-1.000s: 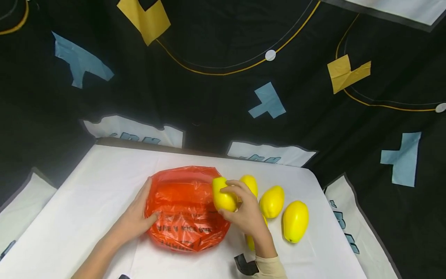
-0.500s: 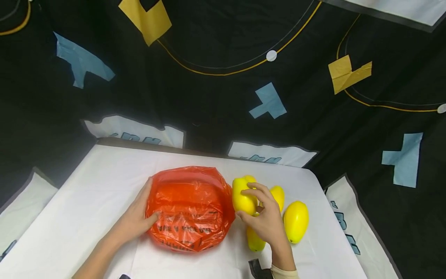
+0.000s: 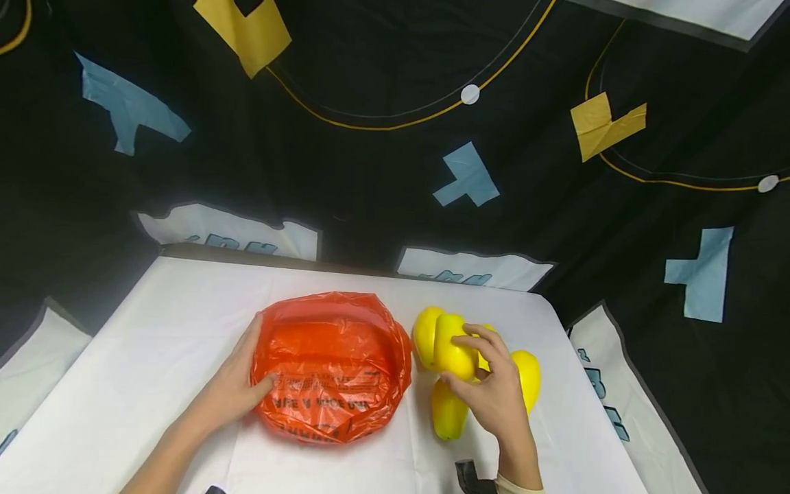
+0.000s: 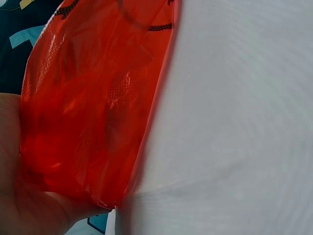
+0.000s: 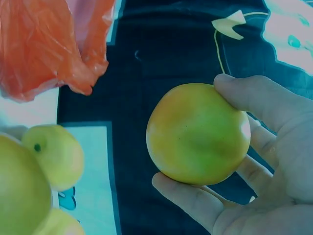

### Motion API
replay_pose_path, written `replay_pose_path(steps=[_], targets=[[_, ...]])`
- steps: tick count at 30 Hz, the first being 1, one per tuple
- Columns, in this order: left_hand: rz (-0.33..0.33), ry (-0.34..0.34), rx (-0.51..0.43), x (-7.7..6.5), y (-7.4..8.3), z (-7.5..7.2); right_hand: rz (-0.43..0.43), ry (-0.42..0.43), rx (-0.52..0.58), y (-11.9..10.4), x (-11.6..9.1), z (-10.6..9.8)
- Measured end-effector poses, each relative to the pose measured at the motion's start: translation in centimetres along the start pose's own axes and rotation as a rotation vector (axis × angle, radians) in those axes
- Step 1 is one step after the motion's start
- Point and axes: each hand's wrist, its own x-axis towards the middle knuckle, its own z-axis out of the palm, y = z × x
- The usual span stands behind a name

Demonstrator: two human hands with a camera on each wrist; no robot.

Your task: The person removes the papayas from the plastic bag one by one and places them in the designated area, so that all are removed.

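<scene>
A puffed-up red plastic bag [image 3: 333, 370] with dark print lies on the white-covered table. My left hand [image 3: 233, 384] holds its left side, thumb over the front and the fingers partly hidden along the edge. The left wrist view shows the bag's red film [image 4: 98, 107] between thumb and palm. To the right of the bag, my right hand [image 3: 496, 391] grips a smooth yellow oval fruit [image 3: 453, 351]. Thumb and fingers wrap this fruit's sides, and its end [image 5: 198, 134] faces the right wrist camera.
Several more yellow fruits stand close around the right hand: one behind on the left [image 3: 424, 336], one nearer the front [image 3: 448, 413] and one at the right [image 3: 528, 376]. A black curved piece [image 3: 472, 477] shows by the right wrist. A black decorated cloth [image 3: 364, 185] hangs behind the table.
My right hand has carried the yellow fruit rightward, from over the bag's right edge to among the other fruits. The left hand stays on the bag. The head view has shifted slightly.
</scene>
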Motion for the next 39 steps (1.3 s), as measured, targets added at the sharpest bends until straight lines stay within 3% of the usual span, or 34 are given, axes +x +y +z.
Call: replay_pose_path(steps=[13, 28, 39], targets=[[0.040, 0.012, 0.006, -0.1, -0.4, -0.1, 0.105, 0.058, -0.040, 1.0, -1.7, -2.0], [0.026, 0.002, 0.005, -0.1, -0.5, 0.0, 0.223, 0.109, -0.099, 3.4, -3.9, -3.3], [0.023, -0.005, -0.039, 0.0, -0.4, 0.0, 0.281, 0.100, -0.051, 5.6, -5.8, -4.0]])
